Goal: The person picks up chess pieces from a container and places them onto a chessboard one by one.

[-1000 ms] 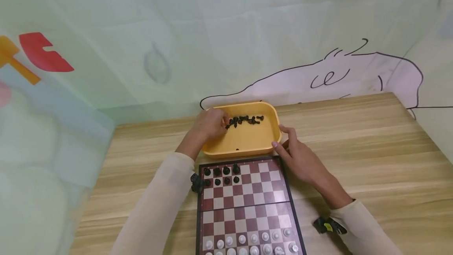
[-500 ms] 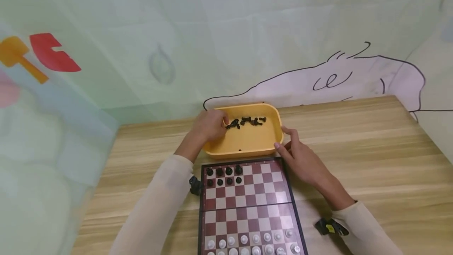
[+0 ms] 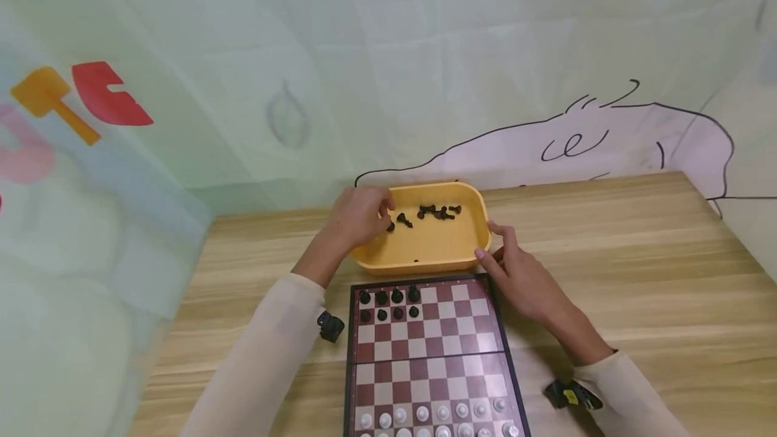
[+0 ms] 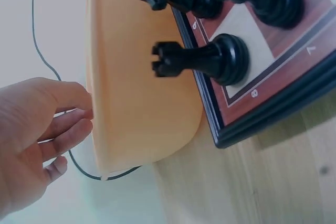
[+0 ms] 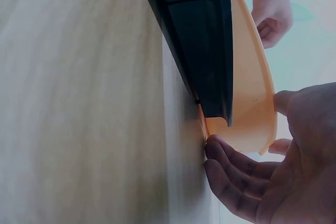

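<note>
My left hand [image 3: 359, 216] reaches over the left side of a yellow plastic tray [image 3: 431, 245], fingers bent down inside it. A black chess piece [image 3: 391, 226] lies right at its fingertips; I cannot tell whether they pinch it. In the left wrist view, the tray wall hides those fingertips. My right hand [image 3: 523, 283] holds the tray's near right corner, thumb and fingers around it. More black chess pieces [image 3: 444, 214] lie loose in the tray. The chessboard [image 3: 452, 342] sits just in front, with black pieces in two short rows at its far left, including a rook [image 4: 197, 61].
White chess pieces [image 3: 423, 413] stand in rows at the board's near end. The wooden table [image 3: 637, 255] extends to both sides. A wall sheet with drawings [image 3: 485, 86] rises behind the tray. Dark wrist-worn devices sit by both sleeves.
Loose black pieces near my left fingertips have shifted and spread apart, leaving a gap from the cluster at right. My right hand stays at the tray corner. The head view has shifted slightly.
</note>
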A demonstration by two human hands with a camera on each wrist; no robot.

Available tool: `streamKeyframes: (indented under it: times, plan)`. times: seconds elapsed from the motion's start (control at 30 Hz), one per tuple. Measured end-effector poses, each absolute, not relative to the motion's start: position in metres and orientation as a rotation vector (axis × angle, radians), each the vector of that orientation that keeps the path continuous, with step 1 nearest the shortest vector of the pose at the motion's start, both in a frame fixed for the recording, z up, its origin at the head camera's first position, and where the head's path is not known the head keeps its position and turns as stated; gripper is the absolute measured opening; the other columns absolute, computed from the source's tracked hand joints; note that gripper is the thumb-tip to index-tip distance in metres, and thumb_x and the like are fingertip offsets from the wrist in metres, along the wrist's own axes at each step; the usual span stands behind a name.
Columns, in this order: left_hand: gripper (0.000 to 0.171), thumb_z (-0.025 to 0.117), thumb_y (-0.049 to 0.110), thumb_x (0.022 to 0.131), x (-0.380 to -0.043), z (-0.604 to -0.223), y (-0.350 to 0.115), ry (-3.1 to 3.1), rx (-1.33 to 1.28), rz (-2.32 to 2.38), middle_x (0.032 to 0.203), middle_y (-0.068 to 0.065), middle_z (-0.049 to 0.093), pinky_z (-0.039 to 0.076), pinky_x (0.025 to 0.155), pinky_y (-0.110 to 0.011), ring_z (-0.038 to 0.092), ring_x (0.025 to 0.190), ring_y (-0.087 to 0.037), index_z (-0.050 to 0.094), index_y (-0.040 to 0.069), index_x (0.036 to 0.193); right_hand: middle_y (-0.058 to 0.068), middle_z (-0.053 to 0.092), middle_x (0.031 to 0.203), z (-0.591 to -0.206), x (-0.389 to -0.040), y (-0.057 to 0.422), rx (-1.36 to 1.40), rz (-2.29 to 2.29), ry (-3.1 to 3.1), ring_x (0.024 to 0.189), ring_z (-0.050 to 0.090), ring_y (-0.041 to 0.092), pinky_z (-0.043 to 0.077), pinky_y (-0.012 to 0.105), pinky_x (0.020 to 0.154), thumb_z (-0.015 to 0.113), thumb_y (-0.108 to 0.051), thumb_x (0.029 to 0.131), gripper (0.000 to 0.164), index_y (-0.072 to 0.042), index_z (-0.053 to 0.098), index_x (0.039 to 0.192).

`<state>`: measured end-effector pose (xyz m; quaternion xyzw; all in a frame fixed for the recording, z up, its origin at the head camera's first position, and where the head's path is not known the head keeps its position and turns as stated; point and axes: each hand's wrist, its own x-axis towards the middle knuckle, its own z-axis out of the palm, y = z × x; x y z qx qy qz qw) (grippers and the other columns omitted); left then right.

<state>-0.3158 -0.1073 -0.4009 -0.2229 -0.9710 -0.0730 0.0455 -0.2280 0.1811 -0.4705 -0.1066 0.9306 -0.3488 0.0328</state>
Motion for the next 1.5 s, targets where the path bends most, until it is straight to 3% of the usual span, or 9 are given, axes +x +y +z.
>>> streamKeyframes:
  times: [0.57,0.87,1.17,1.5]
  plan:
    - [0.013,0.065,0.01,0.083,-0.298,-0.389,-0.098,-2.794,-0.862,-0.281,0.082,0.004,0.071,0.05,0.064,-0.026,0.063,0.07,-0.008,0.072,0.014,0.093,0.01,0.068,0.104,-0.47,-0.23,0.182,-0.347,-1.083,2.874,0.089,0.066,0.022,0.052,0.044,0.08,0.033,-0.06,0.098,0.068,-0.021,0.016,0.151]
    - [0.012,0.066,0.01,0.084,-0.284,-0.386,-0.093,-2.751,-0.916,-0.386,0.083,0.005,0.07,0.049,0.065,-0.026,0.062,0.07,-0.008,0.072,0.014,0.093,0.011,0.068,0.106,-0.468,-0.229,0.182,-0.32,-1.072,2.865,0.09,0.066,0.022,0.052,0.044,0.08,0.033,-0.061,0.098,0.069,-0.021,0.015,0.151]
    - [0.015,0.068,0.011,0.083,-0.272,-0.378,-0.085,-2.657,-0.963,-0.417,0.086,0.007,0.07,0.042,0.075,-0.035,0.062,0.075,-0.008,0.071,0.016,0.097,0.011,0.068,0.105,-0.466,-0.232,0.184,-0.334,-1.07,2.873,0.09,0.066,0.023,0.052,0.045,0.081,0.034,-0.06,0.098,0.069,-0.021,0.015,0.152]
    - [0.014,0.07,0.016,0.084,-0.258,-0.379,-0.081,-2.604,-0.993,-0.456,0.084,0.007,0.067,0.04,0.074,-0.032,0.06,0.077,-0.008,0.068,0.017,0.098,0.011,0.068,0.106,-0.468,-0.23,0.182,-0.332,-1.084,2.861,0.09,0.066,0.023,0.052,0.044,0.08,0.033,-0.061,0.098,0.069,-0.02,0.015,0.151]
